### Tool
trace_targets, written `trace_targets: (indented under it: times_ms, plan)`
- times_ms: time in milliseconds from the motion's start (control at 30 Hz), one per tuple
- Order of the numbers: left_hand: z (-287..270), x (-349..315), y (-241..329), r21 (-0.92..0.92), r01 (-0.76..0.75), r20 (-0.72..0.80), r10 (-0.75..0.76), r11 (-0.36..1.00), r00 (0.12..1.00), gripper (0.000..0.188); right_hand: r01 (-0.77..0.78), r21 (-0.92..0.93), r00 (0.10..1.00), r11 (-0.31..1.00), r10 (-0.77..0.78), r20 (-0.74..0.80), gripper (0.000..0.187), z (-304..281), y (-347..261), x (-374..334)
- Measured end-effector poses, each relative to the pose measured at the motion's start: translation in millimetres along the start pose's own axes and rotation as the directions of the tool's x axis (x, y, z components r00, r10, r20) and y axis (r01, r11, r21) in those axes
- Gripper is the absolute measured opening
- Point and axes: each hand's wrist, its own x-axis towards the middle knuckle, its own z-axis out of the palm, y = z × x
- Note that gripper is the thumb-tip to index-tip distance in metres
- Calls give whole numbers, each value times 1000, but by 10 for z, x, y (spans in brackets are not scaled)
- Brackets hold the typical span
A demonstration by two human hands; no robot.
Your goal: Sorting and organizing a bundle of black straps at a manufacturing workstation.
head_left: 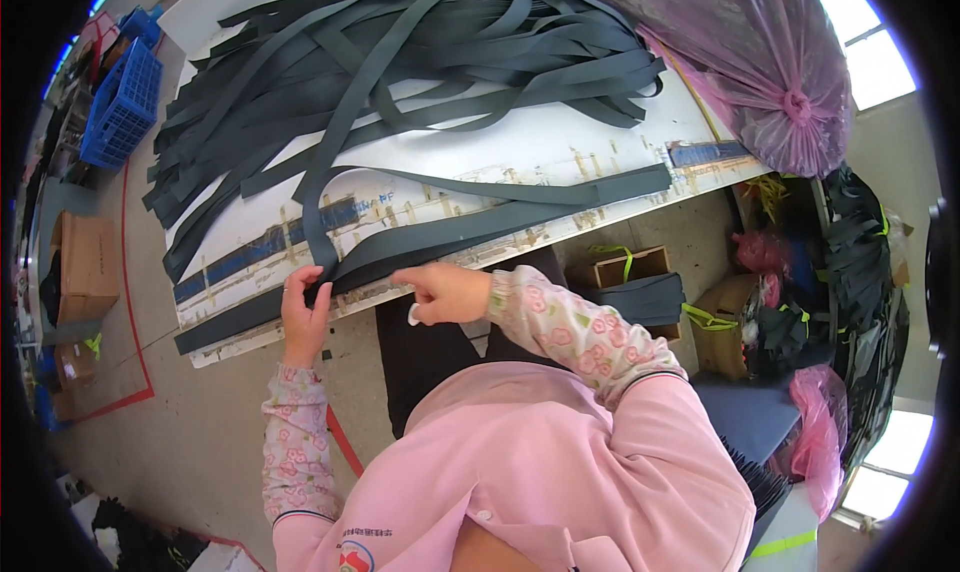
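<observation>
A dark grey webbing strap (318, 207) comes down from the pile to the front edge of the white board. At its lower end my left hand (303, 322) has thumb and fingers closed round it. My right hand (452, 292) is just to the right, over the board's edge, with the index finger stretched toward the straps and the other fingers partly curled. Something small and white (413, 315) shows at its lower fingertip; I cannot tell whether it is a finger cover. Another strap (480, 219) lies along the front edge, curving up toward the right.
A large heap of dark grey straps (250, 92) covers the back of the white board (440, 194). A pink plastic sack (740, 52) sits at the far right corner. Cardboard boxes (725, 322) and strap bundles stand below, right. Blue crates (122, 102) and a carton (85, 267) are at left.
</observation>
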Motion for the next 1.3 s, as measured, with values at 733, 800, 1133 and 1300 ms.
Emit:
trace_targets:
  times_ms: [733,800,1133,1300]
  plan:
    - [-44,11,133,27,-59,-32,59,998,998,27,-26,-312,890,950,-119,-439,11,571,-255,788]
    - [-41,19,138,36,-70,-38,72,997,997,26,-35,-325,892,945,-117,-437,11,575,-239,801]
    - [-7,12,126,28,-61,-37,62,998,997,26,-13,-418,899,908,-173,-403,12,580,-167,807]
    - [-2,23,120,-14,-72,-18,72,997,997,26,-40,-100,879,994,-12,-476,14,127,-17,433]
